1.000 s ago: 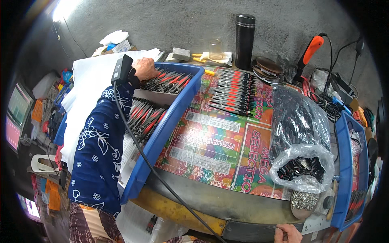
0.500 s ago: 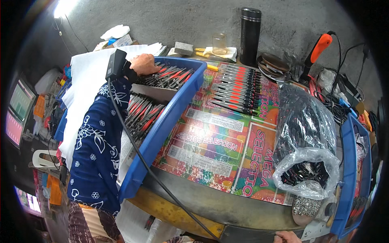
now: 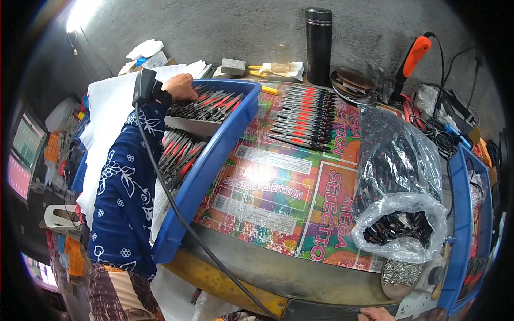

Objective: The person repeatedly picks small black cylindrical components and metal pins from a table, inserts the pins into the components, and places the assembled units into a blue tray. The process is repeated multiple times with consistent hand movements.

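Note:
My left hand [image 3: 180,87] reaches into the far end of a blue plastic tray [image 3: 227,128], at the edge of a pile of grey, black and red pens [image 3: 217,104]. Its back faces up and its fingers are hidden, so any hold is out of sight. A white divider [image 3: 195,126] separates these from another pile of pens [image 3: 179,155] nearer me. My right hand [image 3: 376,314] lies at the table's front edge, mostly cut off by the frame; its grip cannot be made out. A row of similar pens [image 3: 304,115] lies on the colourful printed board [image 3: 257,206].
On the right stand a clear bag [image 3: 399,219] of small black parts, a dish of metal bits [image 3: 401,274] and another blue tray [image 3: 461,267]. A black flask [image 3: 319,48] and an orange-handled tool [image 3: 415,59] stand behind. A cable [image 3: 184,218] hangs from my left wrist.
The view has shifted, so table things sit slightly further left in the picture. My left hand stays at the far pens, a little nearer the tray's left side. The right hand stays at the edge.

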The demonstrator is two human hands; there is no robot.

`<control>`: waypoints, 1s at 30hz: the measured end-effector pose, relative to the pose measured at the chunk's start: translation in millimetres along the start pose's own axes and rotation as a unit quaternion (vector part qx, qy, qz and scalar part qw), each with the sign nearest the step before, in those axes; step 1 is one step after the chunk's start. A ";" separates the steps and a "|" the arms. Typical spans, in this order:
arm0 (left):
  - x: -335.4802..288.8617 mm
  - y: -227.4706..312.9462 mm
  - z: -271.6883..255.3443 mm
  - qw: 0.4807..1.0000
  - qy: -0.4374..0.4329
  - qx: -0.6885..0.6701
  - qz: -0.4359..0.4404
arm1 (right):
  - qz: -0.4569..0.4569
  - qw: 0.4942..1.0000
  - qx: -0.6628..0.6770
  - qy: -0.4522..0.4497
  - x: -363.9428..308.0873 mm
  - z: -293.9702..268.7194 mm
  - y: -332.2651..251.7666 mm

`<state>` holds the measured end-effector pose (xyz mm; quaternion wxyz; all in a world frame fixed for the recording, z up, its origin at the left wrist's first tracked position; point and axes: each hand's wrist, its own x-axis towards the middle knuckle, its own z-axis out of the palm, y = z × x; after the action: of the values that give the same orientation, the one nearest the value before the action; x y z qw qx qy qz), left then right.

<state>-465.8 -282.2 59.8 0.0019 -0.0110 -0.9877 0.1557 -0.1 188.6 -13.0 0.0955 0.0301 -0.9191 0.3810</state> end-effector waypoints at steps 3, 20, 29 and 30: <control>4.4 0.6 0.0 1.000 -0.004 0.001 0.020 | 0.007 1.000 0.003 -0.005 0.4 -0.7 -1.0; 1.2 2.8 -0.5 1.000 -0.014 -0.016 0.001 | 0.006 0.999 0.015 -0.028 -0.9 -6.6 1.9; -7.6 7.9 -9.3 1.000 -0.020 -0.022 0.001 | -0.028 1.000 0.005 -0.002 1.0 -4.6 3.0; -10.2 7.9 -13.5 0.999 -0.036 -0.040 -0.005 | -0.027 1.000 0.012 0.003 1.4 -4.0 2.6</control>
<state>-455.3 -270.8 70.2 -0.0328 -0.0002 -0.9926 0.1166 -1.1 193.3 -11.8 0.1084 0.0552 -0.9132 0.3890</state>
